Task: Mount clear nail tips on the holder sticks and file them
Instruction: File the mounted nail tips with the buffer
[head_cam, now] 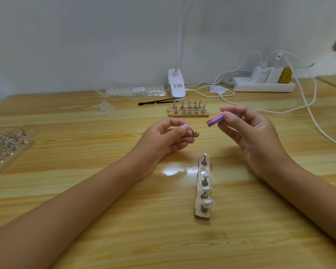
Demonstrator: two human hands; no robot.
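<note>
My left hand (168, 137) pinches a small metal holder stick (252, 133) with a clear nail tip on it, raised over the wooden table (85, 191). A short way to its right, my right hand (248, 131) grips a pink and purple file block (215, 119) between thumb and fingers; the block does not touch the tip. Below the hands lies a wooden strip (203, 191) with several holder sticks, some bearing clear tips.
Another wooden base (188, 113) with several bare holder sticks stands farther back. Loose clear tips (103, 110) and a bag of tips (136, 91) lie at the back left. More holders (6, 144) sit at the left edge. A lamp clamp (176, 84), brush (155, 102), power strip (264, 85) and cables occupy the rear.
</note>
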